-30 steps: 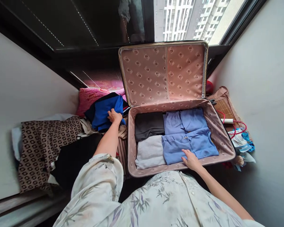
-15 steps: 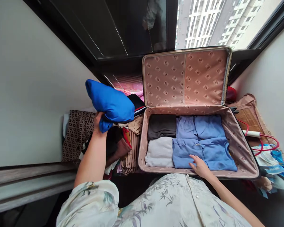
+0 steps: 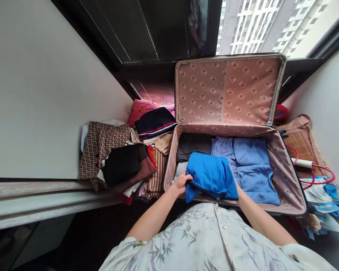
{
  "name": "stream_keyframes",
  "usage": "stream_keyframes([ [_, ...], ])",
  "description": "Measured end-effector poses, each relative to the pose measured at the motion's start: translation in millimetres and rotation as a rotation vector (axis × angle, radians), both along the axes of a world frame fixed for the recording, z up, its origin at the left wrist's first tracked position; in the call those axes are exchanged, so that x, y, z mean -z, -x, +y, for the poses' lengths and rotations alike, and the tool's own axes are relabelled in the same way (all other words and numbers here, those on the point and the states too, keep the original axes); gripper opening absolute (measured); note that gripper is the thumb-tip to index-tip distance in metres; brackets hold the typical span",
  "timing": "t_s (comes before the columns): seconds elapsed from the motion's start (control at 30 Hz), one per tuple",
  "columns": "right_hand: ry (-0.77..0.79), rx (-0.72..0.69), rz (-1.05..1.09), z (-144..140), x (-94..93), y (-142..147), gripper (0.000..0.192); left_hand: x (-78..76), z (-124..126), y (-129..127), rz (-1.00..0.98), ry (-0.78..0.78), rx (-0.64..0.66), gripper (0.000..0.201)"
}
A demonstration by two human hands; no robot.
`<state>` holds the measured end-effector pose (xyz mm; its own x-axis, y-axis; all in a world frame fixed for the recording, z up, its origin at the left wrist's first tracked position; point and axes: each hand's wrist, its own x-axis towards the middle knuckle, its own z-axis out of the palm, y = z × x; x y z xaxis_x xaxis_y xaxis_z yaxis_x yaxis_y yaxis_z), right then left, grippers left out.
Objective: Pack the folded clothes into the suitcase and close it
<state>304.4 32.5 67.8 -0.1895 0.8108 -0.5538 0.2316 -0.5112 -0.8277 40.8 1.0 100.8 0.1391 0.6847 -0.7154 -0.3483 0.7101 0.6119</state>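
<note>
A bright blue folded garment (image 3: pixel 211 174) with dark trim hangs over the front left part of the open suitcase (image 3: pixel 295 203). At its left end, my left hand (image 3: pixel 182 182) grips it with the thumb on top. My right hand (image 3: pixel 237 186) holds the right edge, most of its fingers hidden behind the cloth. Inside the case lie folded blue clothes (image 3: pixel 257 180) on the right and a dark grey folded garment (image 3: pixel 193 145) at the back left. A light grey folded garment (image 3: pixel 180 168) is partly covered by the one I hold.
Left of the case are piled clothes: a black garment (image 3: pixel 122 163), a patterned brown one (image 3: pixel 101 145) and a navy striped one (image 3: pixel 155 122). The raised suitcase lid (image 3: pixel 228 90) leans near the window. A red cord (image 3: pixel 332 175) and more cloth (image 3: pixel 322 195) lie at right.
The blue garment has moved right and down from above the clothes pile to over the suitcase. My right hand has left the folded clothes and now holds its right edge.
</note>
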Motion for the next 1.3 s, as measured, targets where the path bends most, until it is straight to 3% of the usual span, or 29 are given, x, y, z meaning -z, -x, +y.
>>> stream_keyframes([
  [0.13,0.354,0.102,0.29,-28.0,6.5,-14.7,0.06,25.1,-22.7,2.6,-0.09,0.107,0.031,0.024],
  [0.2,0.399,0.12,0.342,-33.1,4.1,-14.9,0.057,31.4,-25.9,4.5,-0.081,0.111,0.018,0.027],
  [0.33,0.295,0.151,0.36,-18.0,-5.8,-2.2,0.07,35.5,-15.6,5.6,0.002,0.0,-0.045,0.036],
  [0.47,0.149,0.134,0.392,19.9,-12.5,19.3,0.075,27.7,21.1,23.8,0.149,-0.182,-0.062,0.053],
  [0.6,-0.031,0.084,0.379,68.6,-3.6,46.9,0.087,13.2,76.3,48.9,0.583,-0.27,-0.048,0.077],
  [0.67,-0.105,0.082,0.168,86.6,9.3,55.5,0.089,8.8,95.3,51.6,0.915,-0.272,0.018,0.085],
  [0.73,-0.118,0.099,-0.131,92.8,26.8,56.1,0.085,8.7,101.8,44.9,1.213,-0.332,0.173,0.087],
  [0.83,-0.092,0.065,-0.373,77.7,54.6,43.8,0.079,16.2,97.0,25.0,1.466,-0.486,0.472,0.086],
  [0.93,-0.08,-0.02,-0.415,45.5,72.3,25.6,0.08,27.9,99.2,6.5,1.527,-0.55,0.677,0.09],
  [1.13,-0.052,-0.163,-0.434,-8.7,67.0,-1.0,0.074,57.2,157.0,-13.0,1.489,-0.622,0.767,0.098],
  [1.23,-0.027,-0.177,-0.392,-24.2,58.9,-9.3,0.07,73.2,191.3,-10.7,1.466,-0.657,0.823,0.089],
  [1.3,0.01,-0.173,-0.363,-31.1,54.9,-13.4,0.068,82.2,206.3,-3.5,1.434,-0.58,0.803,0.078],
])
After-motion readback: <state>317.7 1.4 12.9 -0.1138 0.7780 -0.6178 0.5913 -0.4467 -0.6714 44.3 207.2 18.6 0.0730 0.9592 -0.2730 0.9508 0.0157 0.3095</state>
